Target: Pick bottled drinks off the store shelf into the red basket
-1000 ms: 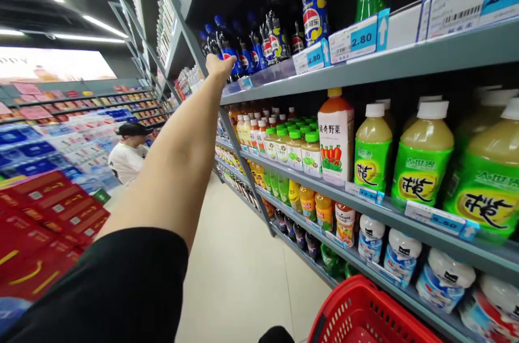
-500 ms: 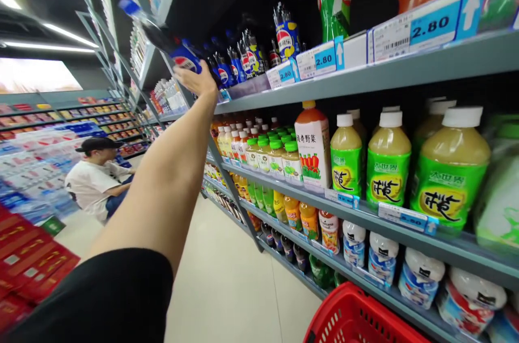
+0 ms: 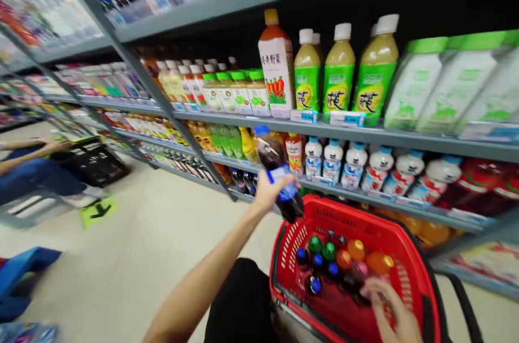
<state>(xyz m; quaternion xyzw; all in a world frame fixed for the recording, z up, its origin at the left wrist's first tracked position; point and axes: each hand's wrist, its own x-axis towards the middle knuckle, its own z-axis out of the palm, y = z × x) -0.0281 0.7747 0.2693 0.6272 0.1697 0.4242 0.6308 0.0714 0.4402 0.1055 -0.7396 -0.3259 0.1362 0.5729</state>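
My left hand [image 3: 268, 192] is wrapped round the middle of a cola bottle [image 3: 286, 183] with a blue cap and blue label. The bottle tilts, cap up and to the left, just above the left rim of a red shopping basket [image 3: 357, 219]. Inside the basket several bottles stand or lean, among them blue-capped dark ones [image 3: 317, 262], green ones [image 3: 328, 250] and orange ones [image 3: 379, 262]. Down in the basket's right part is my right hand [image 3: 391, 310], thumb apart from the fingers. Its blurred fingertips reach a dark bottle [image 3: 352, 281]; no grip shows.
Drink shelves [image 3: 243, 118] run along the front, with green-labelled bottles [image 3: 338, 75] and a carrot-juice bottle [image 3: 277, 67]. The basket has a black handle [image 3: 460, 299]. At left, a seated person's leg [image 3: 36, 172] is beside a black crate [image 3: 91, 162]. A blue object [image 3: 28, 278] lies lower left.
My left hand has brought the cola bottle down from the upper shelf to above the basket. The view has tilted down, and my right hand now shows in the basket.
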